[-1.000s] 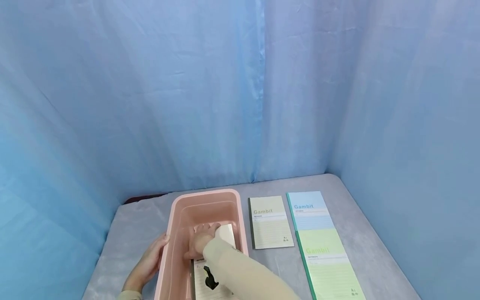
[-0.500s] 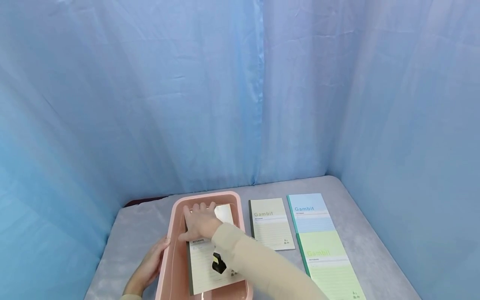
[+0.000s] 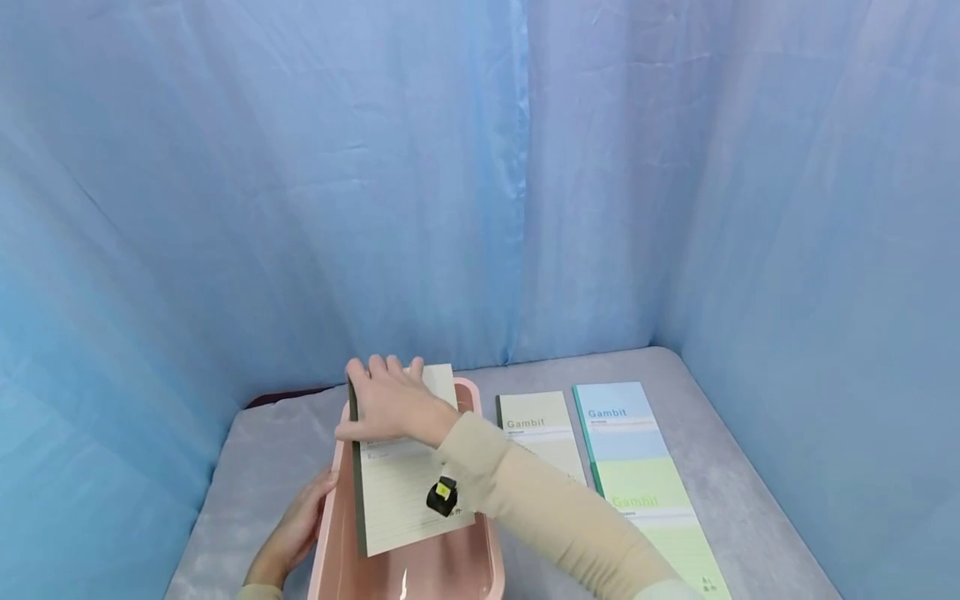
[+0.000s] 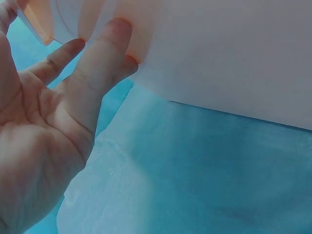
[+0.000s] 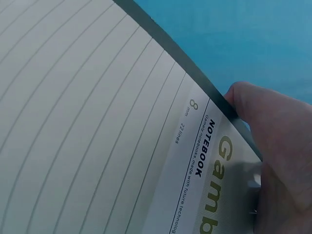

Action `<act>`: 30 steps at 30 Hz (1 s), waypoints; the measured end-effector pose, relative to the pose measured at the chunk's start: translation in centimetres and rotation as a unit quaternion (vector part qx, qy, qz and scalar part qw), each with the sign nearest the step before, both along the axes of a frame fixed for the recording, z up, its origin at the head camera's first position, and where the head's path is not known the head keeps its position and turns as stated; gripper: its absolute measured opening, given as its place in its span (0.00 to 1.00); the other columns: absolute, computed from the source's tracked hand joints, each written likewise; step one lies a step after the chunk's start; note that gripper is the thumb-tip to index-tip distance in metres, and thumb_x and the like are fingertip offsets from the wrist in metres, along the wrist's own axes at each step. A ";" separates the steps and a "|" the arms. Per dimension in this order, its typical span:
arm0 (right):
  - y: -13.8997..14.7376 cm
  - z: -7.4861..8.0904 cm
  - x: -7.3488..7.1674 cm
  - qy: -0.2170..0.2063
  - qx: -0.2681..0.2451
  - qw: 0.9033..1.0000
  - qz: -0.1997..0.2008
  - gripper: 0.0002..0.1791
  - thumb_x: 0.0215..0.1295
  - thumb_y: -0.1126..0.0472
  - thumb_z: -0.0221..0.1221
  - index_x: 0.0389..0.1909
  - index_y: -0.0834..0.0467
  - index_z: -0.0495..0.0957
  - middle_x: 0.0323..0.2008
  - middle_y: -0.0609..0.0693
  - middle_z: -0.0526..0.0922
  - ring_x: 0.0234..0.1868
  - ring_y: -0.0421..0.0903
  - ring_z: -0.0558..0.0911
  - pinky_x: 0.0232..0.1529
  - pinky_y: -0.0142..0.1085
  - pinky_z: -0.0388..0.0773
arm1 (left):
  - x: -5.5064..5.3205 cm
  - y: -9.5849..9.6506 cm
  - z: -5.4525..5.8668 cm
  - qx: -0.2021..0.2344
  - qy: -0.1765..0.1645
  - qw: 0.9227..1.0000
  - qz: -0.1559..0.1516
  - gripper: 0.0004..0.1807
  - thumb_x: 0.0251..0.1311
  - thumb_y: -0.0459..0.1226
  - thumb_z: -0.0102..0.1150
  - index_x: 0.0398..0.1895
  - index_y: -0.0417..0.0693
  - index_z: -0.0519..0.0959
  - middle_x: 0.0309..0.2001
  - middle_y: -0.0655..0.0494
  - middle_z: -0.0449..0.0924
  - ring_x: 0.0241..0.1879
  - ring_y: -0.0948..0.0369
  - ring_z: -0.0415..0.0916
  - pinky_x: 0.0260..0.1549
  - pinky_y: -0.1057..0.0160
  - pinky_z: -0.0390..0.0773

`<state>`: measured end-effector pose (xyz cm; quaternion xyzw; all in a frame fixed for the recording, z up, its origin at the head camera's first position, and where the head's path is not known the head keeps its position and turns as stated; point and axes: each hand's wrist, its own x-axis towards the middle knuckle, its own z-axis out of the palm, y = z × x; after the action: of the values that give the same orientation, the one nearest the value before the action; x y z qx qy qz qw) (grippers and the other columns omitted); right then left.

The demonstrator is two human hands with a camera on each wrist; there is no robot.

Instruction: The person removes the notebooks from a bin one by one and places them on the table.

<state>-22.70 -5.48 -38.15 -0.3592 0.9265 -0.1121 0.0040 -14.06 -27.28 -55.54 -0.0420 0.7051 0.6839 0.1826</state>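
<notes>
My right hand [image 3: 392,410] grips a cream notebook [image 3: 412,492] with a dark spine by its upper part, fingers over the top edge and thumb at the spine. The notebook is tilted above the pink plastic bin [image 3: 497,558], its top end reaching past the bin's far rim. In the right wrist view, the thumb [image 5: 282,126] presses the dark spine near the "NOTEBOOK" print. My left hand [image 3: 298,521] rests against the bin's left side. In the left wrist view, its extended fingertips [image 4: 122,29] touch the bin's outer wall.
Right of the bin lies another cream notebook [image 3: 536,417], partly hidden by the right sleeve. Further right, a blue notebook [image 3: 618,417] lies behind a green notebook [image 3: 660,533]. Blue curtains [image 3: 420,183] stand around the grey-covered table [image 3: 258,467].
My right hand has lifted the cream notebook from inside the bin, up and toward the far rim. My left hand stays at the bin's side.
</notes>
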 end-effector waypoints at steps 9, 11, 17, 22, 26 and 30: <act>6.3 5.8 -0.3 0.038 -0.025 0.998 -0.040 0.40 0.60 0.28 0.57 0.65 0.49 0.64 0.46 0.46 0.68 0.44 0.47 0.65 0.43 0.47 0.58 | 0.3 -0.2 0.2 0.008 0.005 1.000 -0.012 0.39 0.80 0.55 0.33 0.80 0.40 0.43 0.54 0.40 0.77 0.46 0.53 0.83 0.43 0.50 0.85; 8.1 5.8 -0.4 0.048 -0.022 0.997 -0.055 0.39 0.59 0.29 0.58 0.63 0.49 0.64 0.45 0.46 0.68 0.43 0.47 0.65 0.43 0.47 0.57 | 0.4 -0.2 0.2 0.013 0.009 1.000 -0.016 0.38 0.80 0.55 0.32 0.80 0.40 0.43 0.52 0.40 0.77 0.45 0.52 0.83 0.42 0.50 0.85; 13.0 4.6 -0.3 0.062 -0.031 0.995 -0.075 0.33 0.60 0.35 0.58 0.59 0.51 0.67 0.41 0.47 0.67 0.39 0.49 0.64 0.39 0.47 0.53 | 0.7 -0.2 0.1 0.029 0.012 0.999 -0.021 0.37 0.81 0.53 0.32 0.79 0.38 0.42 0.53 0.38 0.77 0.46 0.50 0.83 0.43 0.49 0.85; 16.1 2.7 0.1 0.068 -0.034 0.993 -0.092 0.32 0.61 0.37 0.58 0.58 0.53 0.69 0.39 0.48 0.68 0.37 0.50 0.64 0.37 0.47 0.52 | 0.8 -0.1 0.0 0.025 0.007 1.000 -0.014 0.38 0.80 0.54 0.33 0.80 0.40 0.41 0.55 0.36 0.75 0.47 0.49 0.82 0.44 0.49 0.85; 17.8 0.1 0.3 0.059 -0.025 0.993 -0.102 0.31 0.57 0.42 0.60 0.57 0.55 0.70 0.39 0.49 0.68 0.38 0.51 0.64 0.39 0.49 0.52 | 0.9 0.0 -0.1 0.024 0.009 1.000 -0.007 0.39 0.80 0.54 0.33 0.81 0.40 0.40 0.59 0.33 0.71 0.50 0.47 0.81 0.46 0.49 0.84; 18.9 -3.3 0.5 0.044 -0.017 0.993 -0.111 0.33 0.54 0.41 0.62 0.56 0.56 0.70 0.40 0.51 0.70 0.38 0.51 0.65 0.39 0.50 0.54 | 1.0 0.0 -0.2 0.022 0.012 1.000 -0.004 0.38 0.80 0.54 0.33 0.81 0.40 0.42 0.59 0.32 0.71 0.51 0.46 0.81 0.46 0.49 0.84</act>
<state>-22.23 13.43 -41.48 -0.2591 0.9578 -0.1120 -0.0551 -13.05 -27.24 -55.72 -0.0273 0.6923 0.6989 0.1774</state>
